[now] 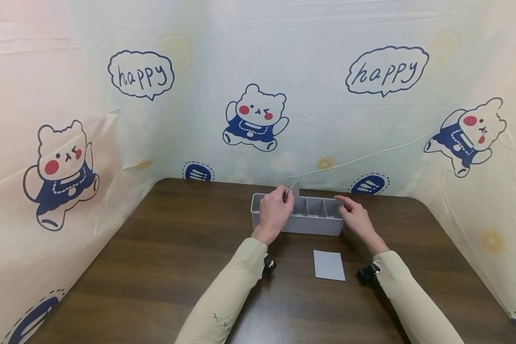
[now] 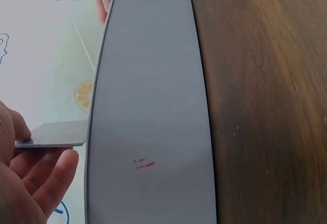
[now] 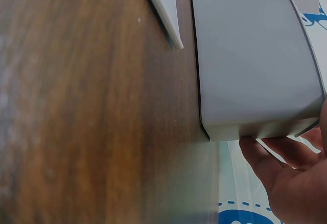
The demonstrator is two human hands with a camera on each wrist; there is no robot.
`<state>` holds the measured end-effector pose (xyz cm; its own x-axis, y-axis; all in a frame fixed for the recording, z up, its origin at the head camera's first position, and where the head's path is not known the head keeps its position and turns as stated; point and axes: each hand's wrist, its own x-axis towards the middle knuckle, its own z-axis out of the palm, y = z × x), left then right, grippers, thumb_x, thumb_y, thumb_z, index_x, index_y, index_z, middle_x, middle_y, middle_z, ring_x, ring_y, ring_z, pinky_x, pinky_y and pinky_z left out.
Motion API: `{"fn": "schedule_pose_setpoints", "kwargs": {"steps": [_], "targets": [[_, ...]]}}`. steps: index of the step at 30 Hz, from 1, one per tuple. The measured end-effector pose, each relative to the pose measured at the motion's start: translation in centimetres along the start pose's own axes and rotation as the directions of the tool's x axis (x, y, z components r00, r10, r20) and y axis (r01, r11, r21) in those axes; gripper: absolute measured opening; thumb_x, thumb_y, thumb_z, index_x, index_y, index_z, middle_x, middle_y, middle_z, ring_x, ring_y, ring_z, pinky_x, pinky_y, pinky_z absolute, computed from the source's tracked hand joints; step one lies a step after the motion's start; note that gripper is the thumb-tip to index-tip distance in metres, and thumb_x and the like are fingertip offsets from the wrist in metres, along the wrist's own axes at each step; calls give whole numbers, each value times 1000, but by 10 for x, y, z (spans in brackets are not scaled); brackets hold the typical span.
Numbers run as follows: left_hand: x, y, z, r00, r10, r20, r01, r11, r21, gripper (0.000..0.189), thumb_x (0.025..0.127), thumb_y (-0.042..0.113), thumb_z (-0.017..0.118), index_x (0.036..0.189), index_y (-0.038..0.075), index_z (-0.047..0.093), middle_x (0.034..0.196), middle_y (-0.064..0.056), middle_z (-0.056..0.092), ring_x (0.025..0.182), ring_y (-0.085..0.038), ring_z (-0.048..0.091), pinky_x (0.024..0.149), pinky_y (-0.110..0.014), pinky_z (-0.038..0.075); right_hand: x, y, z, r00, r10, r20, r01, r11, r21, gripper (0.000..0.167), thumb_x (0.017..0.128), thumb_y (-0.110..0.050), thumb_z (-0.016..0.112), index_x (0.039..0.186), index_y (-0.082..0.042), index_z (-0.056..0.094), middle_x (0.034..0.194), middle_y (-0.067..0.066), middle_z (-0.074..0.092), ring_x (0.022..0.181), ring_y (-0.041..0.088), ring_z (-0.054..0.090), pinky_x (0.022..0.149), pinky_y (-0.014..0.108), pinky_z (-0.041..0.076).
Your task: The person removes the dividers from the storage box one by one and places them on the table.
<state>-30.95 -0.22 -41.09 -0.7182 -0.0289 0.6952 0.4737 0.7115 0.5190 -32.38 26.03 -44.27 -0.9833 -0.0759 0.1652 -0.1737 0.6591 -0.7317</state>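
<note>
A long grey divided storage box (image 1: 311,226) stands on the table, with dividers splitting its right half into compartments. Over its left half, my left hand (image 1: 275,210) pinches a thin grey divider panel (image 1: 296,189) between thumb and fingers. The left wrist view has this panel (image 2: 56,133) held at the box's rim; its lower edge is hidden in the head view. My right hand (image 1: 356,217) grips the box's right end. In the right wrist view, its fingers (image 3: 258,160) press against the outer end wall, with the thumb by the rim.
A flat whitish panel (image 1: 329,265) lies on the brown wooden table (image 1: 163,267) in front of the box. Behind the table hangs a patterned curtain (image 1: 309,119) with cartoon bears, close to the back edge. Red marks (image 2: 144,164) show on the box's front wall.
</note>
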Motion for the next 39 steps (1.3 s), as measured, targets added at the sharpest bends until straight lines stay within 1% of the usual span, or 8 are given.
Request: {"fn": "schedule_pose_setpoints", "kwargs": {"steps": [6, 12, 14, 20, 23, 27, 33, 39], "targets": [[0, 3, -1, 1000, -4, 16, 5, 998, -55, 12, 95, 18, 60, 92, 10, 69, 70, -2, 69, 53, -12, 60, 50, -23, 45, 0, 0, 0, 1000, 3, 1, -3, 1000, 2, 41, 102, -20, 42, 143, -17, 49, 141, 19, 52, 110, 33, 50, 91, 47, 43], [2, 7, -4, 1000, 6, 7, -5, 991, -131, 11, 94, 17, 62, 92, 9, 70, 69, -2, 68, 55, -11, 58, 53, -21, 44, 0, 1, 0, 1000, 7, 9, -7, 1000, 18, 42, 102, -20, 42, 144, -16, 48, 147, 19, 47, 118, 36, 49, 101, 57, 42], [2, 9, -6, 1000, 6, 11, -5, 987, -160, 11, 93, 16, 63, 93, 8, 70, 69, -3, 67, 55, -11, 56, 53, -21, 44, 0, 1, 0, 1000, 6, 10, -6, 1000, 16, 42, 102, -20, 42, 144, -16, 48, 147, 19, 47, 119, 36, 49, 102, 57, 42], [3, 14, -12, 997, -46, 67, 60, 970, -237, 11, 94, 17, 63, 96, 8, 69, 69, -3, 64, 58, -11, 54, 54, -18, 42, 0, 2, 0, 1000, 13, 9, -13, 1000, 13, 42, 102, -20, 42, 144, -17, 47, 147, 19, 47, 119, 37, 49, 101, 56, 42], [3, 16, -16, 993, -72, 93, 95, 960, -265, 12, 94, 18, 64, 98, 8, 69, 72, -5, 66, 61, -12, 57, 55, -19, 44, 0, 2, 0, 1000, 13, 12, -13, 1000, 24, 42, 103, -21, 41, 144, -17, 47, 149, 19, 45, 125, 38, 47, 104, 59, 39], [3, 16, -20, 986, -97, 138, 135, 945, -299, 14, 94, 20, 64, 102, 9, 69, 78, -6, 67, 66, -14, 59, 56, -20, 47, 0, 1, 1, 1000, 8, 14, -9, 1000, 29, 42, 103, -21, 41, 144, -16, 47, 149, 19, 45, 125, 38, 47, 105, 59, 39], [0, 15, -24, 973, -100, 209, 166, 929, -329, 15, 95, 22, 64, 103, 11, 69, 78, -5, 63, 68, -14, 55, 55, -21, 45, 0, 1, 1, 1000, 5, 9, -5, 999, 32, 42, 103, -21, 41, 144, -16, 47, 149, 18, 46, 124, 37, 48, 104, 58, 40], [-4, 11, -26, 967, -93, 237, 167, 933, -318, 14, 95, 22, 65, 104, 11, 69, 76, -4, 61, 69, -14, 53, 58, -21, 42, -1, 2, 0, 1000, 6, 9, -6, 999, 36, 42, 103, -22, 41, 144, -16, 47, 149, 19, 45, 126, 38, 47, 104, 59, 39]]}}
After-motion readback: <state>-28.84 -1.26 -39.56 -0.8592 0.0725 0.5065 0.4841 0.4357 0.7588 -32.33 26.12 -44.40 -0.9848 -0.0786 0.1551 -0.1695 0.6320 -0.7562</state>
